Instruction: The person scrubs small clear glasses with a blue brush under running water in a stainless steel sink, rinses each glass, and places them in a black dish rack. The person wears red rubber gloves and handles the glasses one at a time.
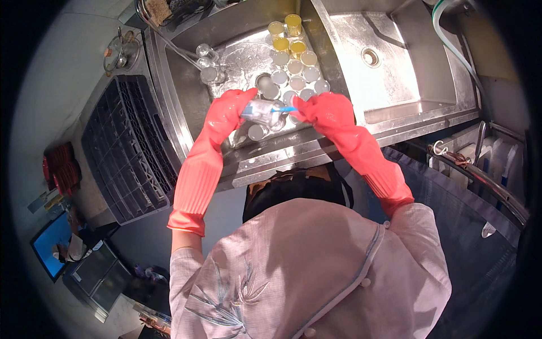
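Both my hands wear long pink rubber gloves over the left basin of a steel sink. My left hand grips a clear drinking glass, tilted on its side with its mouth towards the right. My right hand holds a brush by its blue handle; its head is inside the glass, blurred. Beneath and beyond the hands stand several clear glasses with cloudy liquid, and at the far end several glasses with yellow liquid. More glasses are at the basin's left side.
The right basin has a drain. A black plastic crate lies left of the sink, with a glass lid beyond it. A clear hose hangs at the right. Below it, a rail and a rack with boards stand near the sink's edge.
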The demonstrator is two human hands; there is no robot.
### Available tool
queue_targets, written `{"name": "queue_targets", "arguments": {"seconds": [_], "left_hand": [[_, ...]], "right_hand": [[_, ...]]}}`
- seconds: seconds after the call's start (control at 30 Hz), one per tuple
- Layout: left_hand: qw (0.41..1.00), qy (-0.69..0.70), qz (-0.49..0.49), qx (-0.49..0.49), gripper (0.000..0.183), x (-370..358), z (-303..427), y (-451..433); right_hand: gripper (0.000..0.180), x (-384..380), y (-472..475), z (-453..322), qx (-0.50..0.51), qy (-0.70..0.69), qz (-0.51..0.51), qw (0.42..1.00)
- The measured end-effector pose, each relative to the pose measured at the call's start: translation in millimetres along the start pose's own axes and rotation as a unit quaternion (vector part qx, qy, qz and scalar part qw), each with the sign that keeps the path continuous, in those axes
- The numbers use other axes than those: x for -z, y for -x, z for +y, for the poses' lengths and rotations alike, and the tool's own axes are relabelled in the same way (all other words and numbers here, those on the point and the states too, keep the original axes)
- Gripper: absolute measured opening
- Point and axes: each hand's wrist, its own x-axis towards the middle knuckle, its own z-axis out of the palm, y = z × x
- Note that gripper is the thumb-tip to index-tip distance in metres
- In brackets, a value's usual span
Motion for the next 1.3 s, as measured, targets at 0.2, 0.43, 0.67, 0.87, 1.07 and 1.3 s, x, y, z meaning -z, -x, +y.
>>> {"name": "queue_targets", "arguments": {"seconds": [0.2, 0.43, 0.67, 0.87, 1.07, 1.3], "left_hand": [[0.950, -0.233, 0.105, -0.182, 0.068, 4.6, -4.4, -3.1], [0.899, -0.295, 0.178, -0.269, 0.063, 2.5, 13.8, -4.6], [0.806, -0.374, 0.207, -0.410, 0.060, 16.6, 44.3, -24.1], [0.892, -0.310, 0.175, -0.280, 0.055, 20.0, 54.9, -15.8], [0.981, -0.140, 0.022, -0.134, 0.061, 39.8, 25.1, -13.6], [0.991, -0.129, -0.004, -0.045, 0.057, 30.2, 9.4, -4.0]], "right_hand": [[0.023, -1.9, 4.3, -3.7, -0.068, -0.020, 0.004, 0.998], [0.040, -5.4, 19.2, -22.8, -0.340, -0.392, -0.141, 0.843], [0.064, -24.5, 22.4, -34.1, -0.377, -0.808, -0.377, 0.249], [0.051, -18.5, 1.7, -36.5, -0.369, -0.505, -0.171, 0.761], [0.029, 4.3, -4.6, -37.9, -0.077, 0.041, 0.106, 0.991], [0.025, 9.0, 2.4, -36.9, -0.114, 0.026, 0.017, 0.993]]}}
